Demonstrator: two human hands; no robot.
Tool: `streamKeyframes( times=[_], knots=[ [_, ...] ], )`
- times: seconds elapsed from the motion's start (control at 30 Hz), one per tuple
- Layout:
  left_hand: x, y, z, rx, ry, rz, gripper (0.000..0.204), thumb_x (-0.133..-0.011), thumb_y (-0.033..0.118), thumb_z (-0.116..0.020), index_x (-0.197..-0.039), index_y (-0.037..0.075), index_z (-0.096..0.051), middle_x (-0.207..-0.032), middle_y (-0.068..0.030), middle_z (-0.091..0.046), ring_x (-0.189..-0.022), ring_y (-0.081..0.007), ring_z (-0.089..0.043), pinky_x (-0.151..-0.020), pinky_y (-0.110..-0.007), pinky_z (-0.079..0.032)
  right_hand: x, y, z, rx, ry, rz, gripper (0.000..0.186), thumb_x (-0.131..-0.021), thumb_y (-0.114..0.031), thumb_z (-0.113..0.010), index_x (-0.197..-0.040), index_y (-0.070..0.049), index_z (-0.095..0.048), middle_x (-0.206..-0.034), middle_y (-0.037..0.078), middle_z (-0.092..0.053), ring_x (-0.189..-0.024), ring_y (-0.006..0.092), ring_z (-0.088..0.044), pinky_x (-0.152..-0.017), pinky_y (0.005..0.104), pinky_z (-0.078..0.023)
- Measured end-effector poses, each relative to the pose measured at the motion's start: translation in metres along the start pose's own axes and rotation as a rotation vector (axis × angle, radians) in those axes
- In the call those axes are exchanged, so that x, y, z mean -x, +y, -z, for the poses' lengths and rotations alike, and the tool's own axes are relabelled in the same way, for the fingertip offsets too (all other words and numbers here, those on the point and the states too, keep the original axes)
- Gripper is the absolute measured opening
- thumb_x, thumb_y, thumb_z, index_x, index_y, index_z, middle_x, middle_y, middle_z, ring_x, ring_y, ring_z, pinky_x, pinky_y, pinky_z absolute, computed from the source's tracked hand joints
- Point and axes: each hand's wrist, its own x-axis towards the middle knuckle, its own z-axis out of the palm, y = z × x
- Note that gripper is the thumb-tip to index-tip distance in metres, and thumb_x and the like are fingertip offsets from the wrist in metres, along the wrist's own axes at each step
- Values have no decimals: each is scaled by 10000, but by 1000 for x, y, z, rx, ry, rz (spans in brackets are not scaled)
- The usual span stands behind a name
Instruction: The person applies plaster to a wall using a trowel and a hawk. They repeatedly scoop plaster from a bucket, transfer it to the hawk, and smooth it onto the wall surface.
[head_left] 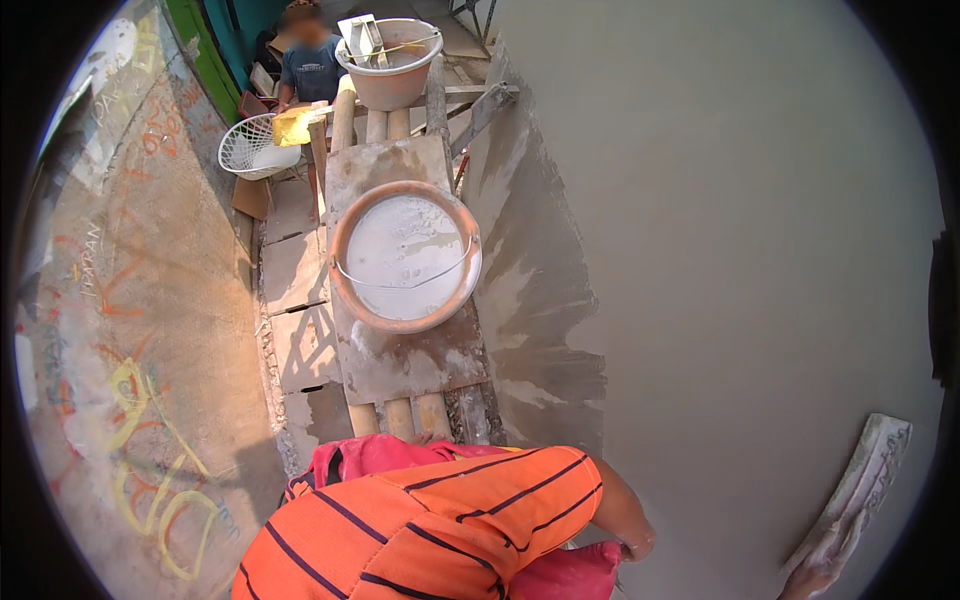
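Note:
At the lower right, my right hand (818, 572) is closed on the near end of a long, narrow plastering float (862, 475) caked with grey plaster. The float rests against, or very close to, the wet grey wall (730, 250). My left arm reaches across the bottom in an orange sleeve (480, 510) with dark stripes. Its bare lower part, with what may be my left hand (636, 545), bends down beside pink cloth (575, 575); the fingers are hidden. Ahead of me stands a round bucket (345, 300) with a wire handle, holding pale grey slurry.
The bucket sits on a board (410, 375) laid over bamboo poles (398, 418). Beyond it is another bucket (392, 90) with a block-like tool inside. A person (310, 70) is at the far left near a white basket (262, 148). A scribbled wall (150, 300) borders the left.

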Motion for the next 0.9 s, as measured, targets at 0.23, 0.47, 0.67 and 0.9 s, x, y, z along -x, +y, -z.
streamKeyframes(
  times=[0.23,0.47,0.67,0.9],
  knots=[
    [4,9,-5,115,25,20,383,-725,325,-650,-1010,70,-648,-912,-147,-657,-807,-275,-646,-626,-431,-520,88,-119,-155,-326,-493,-95,539,-832,-391,-607,-1199,0,-545,-1109,235,-590,-1029,365,-563,-825,437,-469],
    [11,18,-5,254,30,23,404,-759,350,-613,-1036,56,-624,-930,-159,-649,-801,-277,-642,-630,-432,-517,178,-136,-212,-418,-757,-129,539,-833,-396,-600,-1186,9,-544,-1116,246,-584,-1050,386,-547,-859,452,-449],
    [11,36,-20,504,-14,-12,424,-789,372,-581,-1058,45,-603,-946,-169,-642,-795,-278,-639,-633,-433,-514,299,-100,-241,-399,-948,-311,540,-835,-400,-594,-1175,17,-544,-1122,255,-579,-1068,403,-534,-889,465,-431],
    [56,26,-53,1471,14,300,450,-824,397,-543,-1084,32,-578,-964,-180,-634,-789,-279,-635,-637,-434,-511,457,-35,-270,-219,-872,-46,542,-837,-405,-587,-1162,27,-543,-1129,265,-573,-1089,424,-518,-924,479,-410]
  ],
)
